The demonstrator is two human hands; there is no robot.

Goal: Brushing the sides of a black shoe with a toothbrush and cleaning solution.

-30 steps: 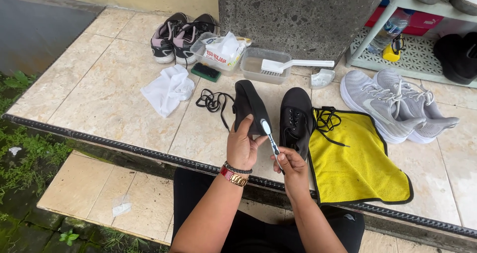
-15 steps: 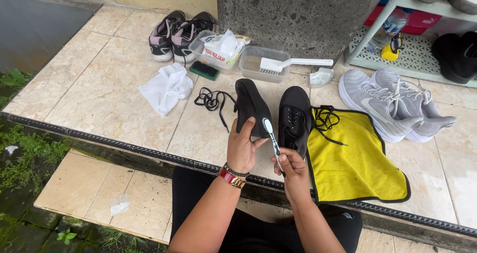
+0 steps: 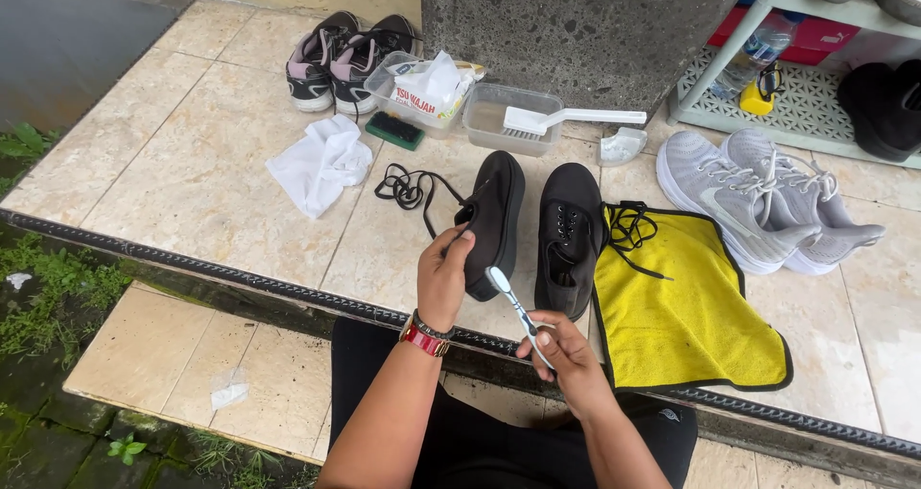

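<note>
Left hand point(image 3: 443, 283) wraps around the heel end of a black shoe point(image 3: 494, 222), fingers curled over its edge, thumb side toward the person; a red watch band sits at the wrist. The shoe is tipped onto its side, sole edge facing left, long axis running away from the person with the toe pointing toward the far wall and slightly right. It rests on the tiled floor point(image 3: 201, 177) near the step edge. Right hand point(image 3: 566, 347) is closed around the handle of a toothbrush point(image 3: 513, 304), fingers pinched together on the lower end; the brush slants up and to the left, its pale head just beside the shoe's heel, close to the left hand; whether bristles touch the shoe cannot be told. A second black shoe point(image 3: 568, 235) lies just to the right, upright, laceless, toe pointing away too. Loose black laces point(image 3: 408, 186) lie left of the held shoe; another black lace point(image 3: 633, 230) lies on the top edge of a yellow cloth point(image 3: 686, 311) spread flat on the right. Farther right, a pair of grey sneakers point(image 3: 763, 201). Beyond the shoes: a clear tub point(image 3: 508, 119) with a white scrubbing brush point(image 3: 566, 118) resting across it, a second clear container holding a white packet, a small dark green brush point(image 3: 394, 131), a crumpled white cloth point(image 3: 321, 163), and a pair of black-and-pink sneakers point(image 3: 345, 57) by the wall.
</note>
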